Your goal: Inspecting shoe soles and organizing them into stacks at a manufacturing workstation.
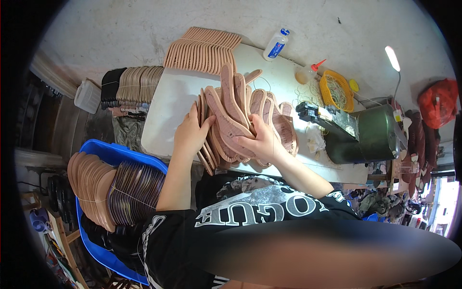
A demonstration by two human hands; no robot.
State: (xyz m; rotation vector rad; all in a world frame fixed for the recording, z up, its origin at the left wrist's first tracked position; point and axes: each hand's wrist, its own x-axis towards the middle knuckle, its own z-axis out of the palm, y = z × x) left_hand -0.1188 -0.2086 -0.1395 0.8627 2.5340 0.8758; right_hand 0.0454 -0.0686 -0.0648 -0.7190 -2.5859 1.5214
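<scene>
Over the front of the white table lies a loose pile of pinkish-beige shoe insoles (222,111) with stitched-looking rims, fanned out and overlapping. My left hand (188,136) is closed around several insoles standing on edge at the pile's left side, its thumb against their inner face. On the right, my right hand (263,140) grips insoles in the middle of the pile, with fingers reaching between them and the thumb on top. More insoles (287,130) spread out just right of that hand. Parts of the lower insoles are hidden by those above.
A tied row of insoles (202,50) stands at the table's back. A sewing machine (356,132), yellow basket (336,91), squeeze bottle (308,73) and white bottle (276,45) are at right. At lower left, a blue tub (98,251) holds bundled insoles; dark and beige bundles (137,84) sit beside the table.
</scene>
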